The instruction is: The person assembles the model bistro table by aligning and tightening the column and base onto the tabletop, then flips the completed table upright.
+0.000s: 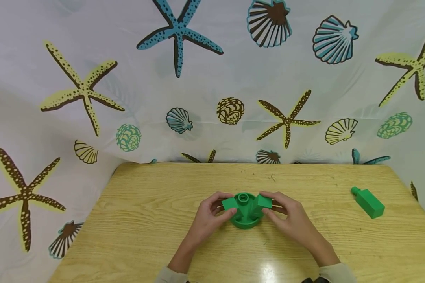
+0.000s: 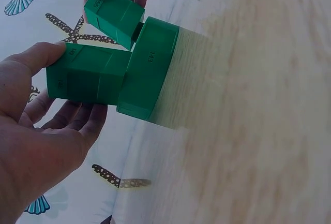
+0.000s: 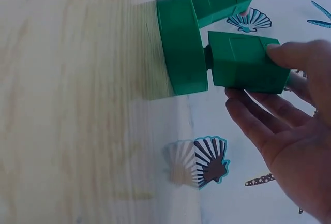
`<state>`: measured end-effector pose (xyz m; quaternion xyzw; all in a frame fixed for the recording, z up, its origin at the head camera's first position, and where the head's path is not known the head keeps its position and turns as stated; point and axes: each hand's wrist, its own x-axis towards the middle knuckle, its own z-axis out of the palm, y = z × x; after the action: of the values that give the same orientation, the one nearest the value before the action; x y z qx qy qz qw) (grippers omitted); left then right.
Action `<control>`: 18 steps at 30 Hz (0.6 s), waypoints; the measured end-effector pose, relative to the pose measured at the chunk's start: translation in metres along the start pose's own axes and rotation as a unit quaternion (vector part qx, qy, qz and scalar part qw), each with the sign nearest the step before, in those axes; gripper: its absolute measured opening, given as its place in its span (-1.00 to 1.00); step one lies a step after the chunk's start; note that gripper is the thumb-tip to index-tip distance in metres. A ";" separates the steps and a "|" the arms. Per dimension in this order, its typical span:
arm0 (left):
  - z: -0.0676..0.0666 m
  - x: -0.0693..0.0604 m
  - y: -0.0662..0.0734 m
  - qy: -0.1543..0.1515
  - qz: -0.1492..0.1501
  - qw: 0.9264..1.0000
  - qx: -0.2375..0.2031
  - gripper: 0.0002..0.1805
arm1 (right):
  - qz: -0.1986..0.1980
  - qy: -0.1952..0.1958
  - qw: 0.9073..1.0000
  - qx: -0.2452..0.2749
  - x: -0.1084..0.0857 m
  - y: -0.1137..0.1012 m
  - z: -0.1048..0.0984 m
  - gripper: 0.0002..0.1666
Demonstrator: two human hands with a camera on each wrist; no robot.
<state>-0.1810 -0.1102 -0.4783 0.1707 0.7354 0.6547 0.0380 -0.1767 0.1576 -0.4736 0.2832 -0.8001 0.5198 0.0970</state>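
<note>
A round green base (image 1: 245, 225) sits on the table, with a round threaded-looking socket (image 1: 243, 197) showing at its far side. Two green rectangular blocks stand on it, leaning apart at the top. My left hand (image 1: 209, 215) pinches the left block (image 2: 88, 74) between thumb and fingers; in the left wrist view that block meets the base without a visible gap. With thumb and fingertips, my right hand (image 1: 289, 214) grips the right block (image 3: 248, 61). A short dark neck (image 3: 208, 57) shows between this block and the base. How far the neck enters the base is hidden.
Another green block (image 1: 370, 203) with a round knob at one end lies on its side at the table's right. The wooden table (image 1: 145, 220) ends at the back against a hanging cloth (image 1: 212, 86) printed with starfish and shells.
</note>
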 end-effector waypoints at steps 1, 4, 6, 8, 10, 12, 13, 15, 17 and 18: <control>0.000 0.000 0.000 0.000 0.000 1.000 0.000 -0.53 | 0.000 -0.003 1.000 0.006 0.000 0.000 -0.001 -0.52; 0.001 0.001 0.000 0.000 0.000 1.000 -0.001 -0.53 | 0.002 -0.018 1.000 0.020 -0.001 0.000 -0.005 -0.53; 0.001 0.001 0.000 0.000 -0.001 1.000 0.000 -0.53 | 0.008 -0.027 0.999 0.027 -0.002 0.000 -0.007 -0.53; 0.001 0.001 0.000 0.000 -0.003 1.000 0.001 -0.53 | 0.015 -0.034 0.999 0.032 -0.003 0.001 -0.010 -0.53; 0.001 0.001 0.000 0.000 -0.005 1.000 0.003 -0.53 | 0.022 -0.037 0.998 0.036 -0.004 0.002 -0.012 -0.53; 0.002 0.001 -0.001 0.002 -0.007 1.000 0.003 -0.53 | 0.030 -0.041 0.998 0.039 -0.004 0.002 -0.013 -0.52; 0.002 0.001 -0.001 0.002 -0.007 1.000 0.003 -0.53 | 0.035 -0.043 0.998 0.042 -0.004 0.002 -0.013 -0.52; 0.002 0.000 -0.001 0.004 -0.007 1.000 0.003 -0.53 | 0.048 -0.047 0.997 0.042 -0.003 0.002 -0.012 -0.50; 0.001 0.000 -0.001 0.005 -0.005 1.000 0.002 -0.53 | 0.059 -0.055 0.996 0.045 -0.002 0.002 -0.011 -0.47; 0.001 0.000 -0.001 0.005 -0.005 1.000 0.002 -0.54 | 0.065 -0.058 0.995 0.048 -0.002 0.001 -0.011 -0.46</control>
<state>-0.1808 -0.1090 -0.4794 0.1637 0.7377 0.6540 0.0367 -0.1772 0.1682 -0.4709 0.2650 -0.7954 0.5451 0.0025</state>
